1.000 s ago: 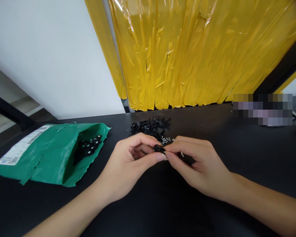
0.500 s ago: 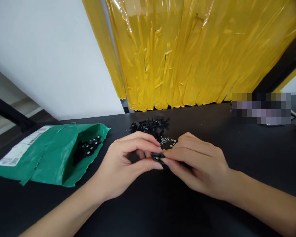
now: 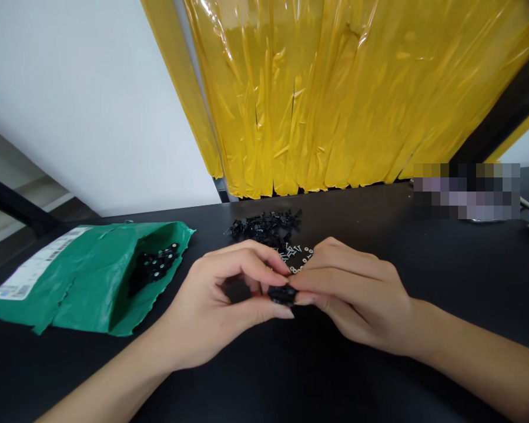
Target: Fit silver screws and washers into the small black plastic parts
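1. Left hand [image 3: 223,305] and right hand [image 3: 357,299] meet over the tabletop [image 3: 423,264] middle, fingertips of both pinched shut on one small black part [image 3: 282,294].
2. Just behind them lie screws [image 3: 297,255], then a pile of black parts [image 3: 264,226] near the far edge.
3. Green bag [image 3: 83,276], open, lies toward the left edge.
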`<state>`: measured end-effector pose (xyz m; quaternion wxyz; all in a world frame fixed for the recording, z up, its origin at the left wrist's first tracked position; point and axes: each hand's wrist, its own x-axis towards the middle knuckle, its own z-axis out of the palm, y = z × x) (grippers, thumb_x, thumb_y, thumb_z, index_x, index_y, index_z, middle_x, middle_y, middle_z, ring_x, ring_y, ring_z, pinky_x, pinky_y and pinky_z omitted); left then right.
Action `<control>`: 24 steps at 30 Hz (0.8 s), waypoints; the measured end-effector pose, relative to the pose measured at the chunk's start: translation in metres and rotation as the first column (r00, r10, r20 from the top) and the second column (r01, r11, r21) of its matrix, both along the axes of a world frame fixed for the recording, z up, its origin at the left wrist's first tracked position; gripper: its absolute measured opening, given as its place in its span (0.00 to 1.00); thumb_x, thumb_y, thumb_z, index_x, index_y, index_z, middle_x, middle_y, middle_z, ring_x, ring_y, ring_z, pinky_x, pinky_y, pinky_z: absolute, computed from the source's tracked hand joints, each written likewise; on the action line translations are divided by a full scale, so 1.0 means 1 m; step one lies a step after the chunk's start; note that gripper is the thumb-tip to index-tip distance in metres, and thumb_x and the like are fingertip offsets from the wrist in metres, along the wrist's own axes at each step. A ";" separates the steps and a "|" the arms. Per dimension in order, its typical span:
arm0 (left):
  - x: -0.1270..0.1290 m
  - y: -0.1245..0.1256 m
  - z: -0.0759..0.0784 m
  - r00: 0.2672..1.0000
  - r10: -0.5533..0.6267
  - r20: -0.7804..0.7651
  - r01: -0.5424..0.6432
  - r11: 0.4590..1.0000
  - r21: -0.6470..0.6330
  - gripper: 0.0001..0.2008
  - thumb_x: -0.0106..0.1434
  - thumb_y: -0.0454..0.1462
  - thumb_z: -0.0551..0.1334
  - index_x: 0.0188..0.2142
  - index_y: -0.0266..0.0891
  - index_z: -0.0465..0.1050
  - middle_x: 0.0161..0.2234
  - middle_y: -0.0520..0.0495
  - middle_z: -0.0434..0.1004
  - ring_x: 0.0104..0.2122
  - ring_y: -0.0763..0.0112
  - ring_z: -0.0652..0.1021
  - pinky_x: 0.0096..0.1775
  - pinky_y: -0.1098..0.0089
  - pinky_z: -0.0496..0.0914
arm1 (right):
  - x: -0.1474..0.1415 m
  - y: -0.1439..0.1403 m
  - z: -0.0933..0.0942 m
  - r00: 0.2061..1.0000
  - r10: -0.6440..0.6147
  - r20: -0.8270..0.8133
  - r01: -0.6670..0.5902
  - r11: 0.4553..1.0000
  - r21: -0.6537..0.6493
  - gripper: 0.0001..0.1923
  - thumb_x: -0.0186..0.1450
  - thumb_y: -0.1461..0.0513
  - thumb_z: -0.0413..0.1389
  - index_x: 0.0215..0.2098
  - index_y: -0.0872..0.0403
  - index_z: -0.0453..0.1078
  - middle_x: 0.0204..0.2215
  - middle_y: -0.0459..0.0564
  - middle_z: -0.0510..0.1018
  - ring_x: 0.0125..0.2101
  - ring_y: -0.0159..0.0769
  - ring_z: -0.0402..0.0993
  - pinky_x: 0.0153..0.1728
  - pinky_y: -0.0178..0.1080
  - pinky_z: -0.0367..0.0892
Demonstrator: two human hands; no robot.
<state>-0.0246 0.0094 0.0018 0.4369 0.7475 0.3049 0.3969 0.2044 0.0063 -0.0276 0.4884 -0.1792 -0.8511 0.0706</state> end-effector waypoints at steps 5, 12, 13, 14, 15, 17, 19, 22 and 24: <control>-0.003 0.000 0.003 1.000 0.017 -0.017 -0.015 0.996 0.093 0.09 0.61 0.30 0.73 0.38 0.45 0.80 0.41 0.51 0.81 0.37 0.73 0.81 0.38 0.72 0.76 | 0.001 -0.001 -0.002 1.000 0.011 -0.017 -0.011 1.000 -0.008 0.10 0.72 0.68 0.57 0.51 0.58 0.74 0.36 0.54 0.82 0.34 0.34 0.78 0.37 0.41 0.73; -0.003 0.000 0.002 0.994 0.104 -0.046 -0.094 0.981 0.171 0.07 0.64 0.30 0.71 0.38 0.43 0.76 0.41 0.51 0.82 0.41 0.72 0.81 0.42 0.72 0.76 | 0.000 -0.002 0.001 0.998 -0.060 -0.022 0.058 0.995 -0.085 0.12 0.71 0.68 0.59 0.52 0.53 0.75 0.36 0.50 0.83 0.35 0.34 0.78 0.38 0.41 0.74; -0.002 0.000 0.002 0.991 0.130 -0.018 -0.126 0.981 0.150 0.07 0.64 0.31 0.70 0.37 0.43 0.74 0.41 0.52 0.83 0.42 0.72 0.81 0.43 0.72 0.76 | -0.001 -0.002 0.002 0.996 -0.085 -0.032 0.080 0.990 -0.118 0.11 0.71 0.68 0.59 0.51 0.54 0.75 0.36 0.50 0.83 0.34 0.34 0.78 0.38 0.41 0.74; -0.002 0.000 0.002 0.987 0.159 0.011 -0.159 0.979 0.126 0.08 0.65 0.31 0.70 0.35 0.42 0.72 0.41 0.52 0.83 0.42 0.73 0.81 0.44 0.72 0.76 | -0.001 -0.001 0.003 0.992 -0.117 -0.041 0.109 0.981 -0.159 0.10 0.71 0.68 0.59 0.50 0.54 0.75 0.35 0.50 0.82 0.33 0.33 0.78 0.37 0.40 0.73; -0.002 0.001 0.002 0.982 0.188 0.035 -0.190 0.976 0.103 0.10 0.65 0.31 0.70 0.33 0.42 0.69 0.41 0.53 0.84 0.42 0.73 0.82 0.45 0.72 0.76 | 0.000 0.000 0.004 0.987 -0.157 -0.044 0.145 0.969 -0.202 0.10 0.71 0.68 0.58 0.49 0.55 0.76 0.35 0.49 0.82 0.33 0.32 0.77 0.37 0.40 0.72; -0.002 0.002 0.002 0.971 0.229 0.062 -0.234 0.970 0.072 0.13 0.65 0.31 0.69 0.31 0.42 0.65 0.39 0.54 0.84 0.41 0.74 0.82 0.45 0.74 0.76 | 0.000 0.004 0.004 0.972 -0.233 -0.024 0.217 0.935 -0.282 0.09 0.71 0.68 0.57 0.48 0.55 0.77 0.35 0.49 0.82 0.33 0.32 0.76 0.36 0.39 0.71; -0.002 0.004 0.003 0.963 0.261 0.069 -0.264 0.963 0.050 0.12 0.65 0.32 0.70 0.32 0.42 0.66 0.39 0.54 0.85 0.40 0.75 0.82 0.43 0.75 0.76 | 0.001 0.009 0.003 0.963 -0.267 0.039 0.265 0.907 -0.327 0.08 0.71 0.68 0.57 0.45 0.55 0.78 0.36 0.49 0.81 0.35 0.33 0.75 0.38 0.40 0.70; -0.002 0.007 0.003 0.951 0.306 0.029 -0.307 0.951 0.031 0.07 0.65 0.35 0.71 0.37 0.43 0.73 0.39 0.53 0.85 0.37 0.74 0.82 0.39 0.74 0.76 | 0.000 0.014 -0.002 0.939 -0.275 0.206 0.333 0.879 -0.343 0.07 0.69 0.66 0.58 0.40 0.53 0.79 0.39 0.49 0.80 0.41 0.39 0.72 0.45 0.46 0.69; -0.001 0.008 0.004 0.943 0.331 -0.037 -0.330 0.943 0.030 0.06 0.64 0.38 0.72 0.40 0.43 0.78 0.36 0.51 0.84 0.32 0.73 0.80 0.33 0.73 0.74 | -0.002 0.015 -0.005 0.905 -0.272 0.327 0.384 0.852 -0.355 0.06 0.68 0.64 0.59 0.39 0.51 0.79 0.42 0.50 0.79 0.47 0.44 0.69 0.50 0.50 0.66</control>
